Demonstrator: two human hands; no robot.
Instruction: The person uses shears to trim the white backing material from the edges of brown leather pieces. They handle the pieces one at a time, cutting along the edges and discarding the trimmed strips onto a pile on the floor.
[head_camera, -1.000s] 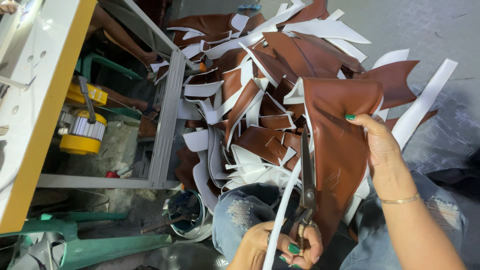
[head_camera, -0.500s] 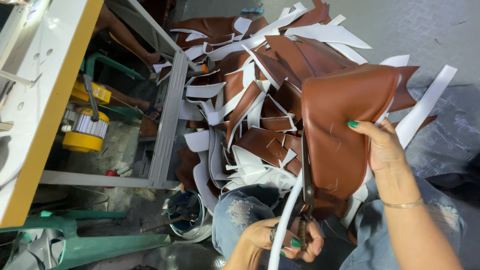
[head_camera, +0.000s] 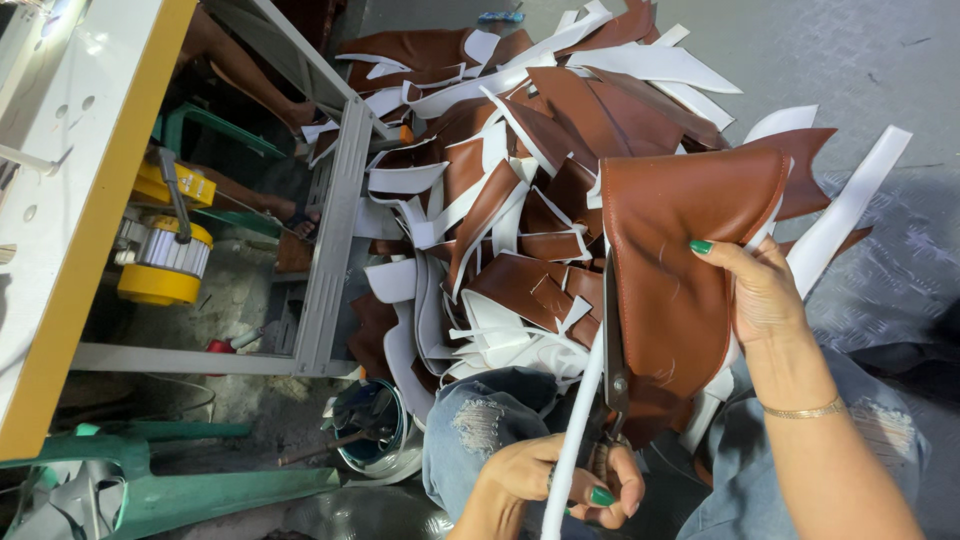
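Right hand (head_camera: 765, 295) holds a brown leather piece (head_camera: 680, 260) by its right edge, fingers (head_camera: 722, 252) pinching the sheet with the thumb hidden behind it. Left hand (head_camera: 560, 485) grips the handles of a pair of scissors (head_camera: 612, 340), fingers wrapped closed around them; the blades run up the leather's left edge and appear nearly closed. A long white strip (head_camera: 575, 440) hangs from the cut edge down past the left hand. The leather piece is held above the person's lap, over blue jeans (head_camera: 480, 425), in front of a heap of brown and white scraps (head_camera: 500, 200) on the floor.

Compared with a second ago, the leather piece has turned so that its broad face spreads wider toward the right hand. The right hand has shifted to a grip higher on the edge. The scissors remain along the same left edge, the left hand in much the same place.

Left of the heap stands a grey metal frame (head_camera: 335, 230) under a white, yellow-edged counter (head_camera: 75, 200).
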